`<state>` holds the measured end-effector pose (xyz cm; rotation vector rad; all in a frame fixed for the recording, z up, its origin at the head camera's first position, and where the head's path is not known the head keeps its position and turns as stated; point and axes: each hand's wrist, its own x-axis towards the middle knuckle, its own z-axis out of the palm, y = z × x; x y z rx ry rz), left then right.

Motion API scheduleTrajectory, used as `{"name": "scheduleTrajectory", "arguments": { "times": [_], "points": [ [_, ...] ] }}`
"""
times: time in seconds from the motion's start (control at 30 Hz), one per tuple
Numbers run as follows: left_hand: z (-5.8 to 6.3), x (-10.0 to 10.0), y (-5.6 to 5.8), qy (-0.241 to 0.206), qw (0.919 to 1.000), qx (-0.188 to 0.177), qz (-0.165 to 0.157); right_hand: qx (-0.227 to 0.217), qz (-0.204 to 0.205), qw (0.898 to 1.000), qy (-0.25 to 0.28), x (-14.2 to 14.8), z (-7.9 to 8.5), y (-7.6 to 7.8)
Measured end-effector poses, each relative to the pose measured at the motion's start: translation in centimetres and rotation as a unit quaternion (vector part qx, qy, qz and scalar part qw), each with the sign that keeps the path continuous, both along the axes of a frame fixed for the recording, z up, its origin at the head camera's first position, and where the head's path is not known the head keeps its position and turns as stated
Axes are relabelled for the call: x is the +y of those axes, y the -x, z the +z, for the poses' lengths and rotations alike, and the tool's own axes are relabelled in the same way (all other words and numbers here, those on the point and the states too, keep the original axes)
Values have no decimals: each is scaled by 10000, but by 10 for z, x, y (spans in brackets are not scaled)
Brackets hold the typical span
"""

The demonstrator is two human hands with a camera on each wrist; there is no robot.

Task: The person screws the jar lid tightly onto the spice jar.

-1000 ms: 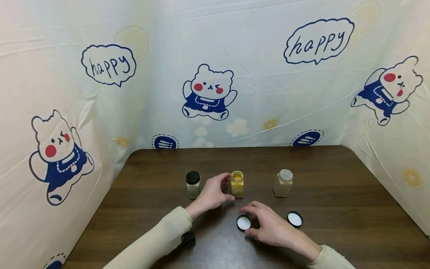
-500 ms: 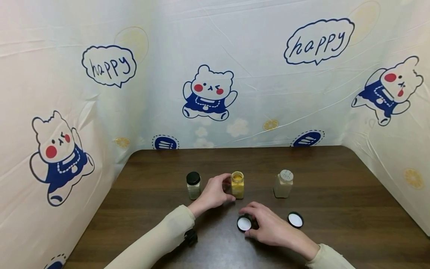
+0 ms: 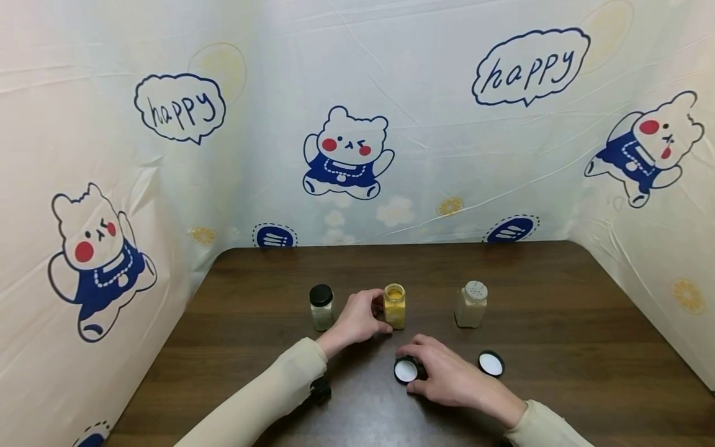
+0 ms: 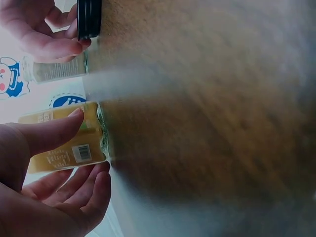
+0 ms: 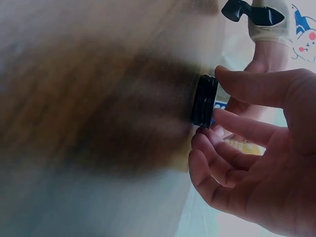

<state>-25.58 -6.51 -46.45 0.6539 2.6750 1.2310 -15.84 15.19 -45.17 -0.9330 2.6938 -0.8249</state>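
Note:
An uncapped glass jar of yellow powder [image 3: 394, 307] stands upright mid-table. My left hand [image 3: 360, 318] holds it from the left; in the left wrist view the thumb [image 4: 57, 132] lies across one side and the fingers curl by the opposite side. Nearer me, a black jar lid [image 3: 405, 370] lies on the table, white lining up. My right hand [image 3: 441, 372] pinches this lid, thumb at the near edge and fingers at the far edge. In the right wrist view the lid's ridged side [image 5: 204, 101] shows between thumb and fingertips.
A jar with a black cap [image 3: 321, 307] stands left of my left hand. To the right is a jar with a perforated shaker top [image 3: 471, 304], and a second black lid [image 3: 491, 364] lies lining up nearer me. Printed cloth [image 3: 436, 155] hangs around the table [image 3: 268, 267].
Hardly anything differs. My left forearm has shifted very slightly to the right; both hands keep their places at the jar and the lid.

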Motion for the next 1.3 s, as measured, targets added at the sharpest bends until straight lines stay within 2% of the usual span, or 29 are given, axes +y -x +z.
{"name": "scheduleTrajectory", "arguments": {
  "times": [0.27,1.3],
  "points": [
    [-3,0,4,26,10000,1,-23,-60,87,9999,-72,0,1,0],
    [1,0,4,155,9999,60,-47,27,73,9999,-75,5,-3,-3]
  ]
}}
